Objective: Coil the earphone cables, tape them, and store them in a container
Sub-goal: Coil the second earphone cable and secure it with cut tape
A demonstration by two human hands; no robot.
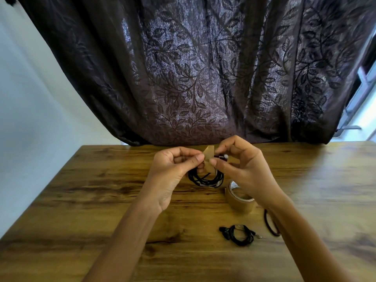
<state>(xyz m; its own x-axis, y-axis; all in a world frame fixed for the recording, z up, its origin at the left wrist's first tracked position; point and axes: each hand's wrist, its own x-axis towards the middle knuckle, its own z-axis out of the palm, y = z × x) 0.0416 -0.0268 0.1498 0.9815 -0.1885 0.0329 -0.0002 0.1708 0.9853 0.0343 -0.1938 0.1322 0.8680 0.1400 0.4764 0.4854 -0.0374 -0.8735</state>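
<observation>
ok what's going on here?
A person is taping an earphone cable. The left hand and right hand pinch a brown tape strip at the top of a black coil, held above the table. The tape roll sits just right of it. A second coil lies nearer the camera, apparently already taped. No container is in view.

I think I am looking into a room of a home: a dark curtain with a leaf pattern hangs behind the wooden table, beside a plain white wall and a window.
</observation>
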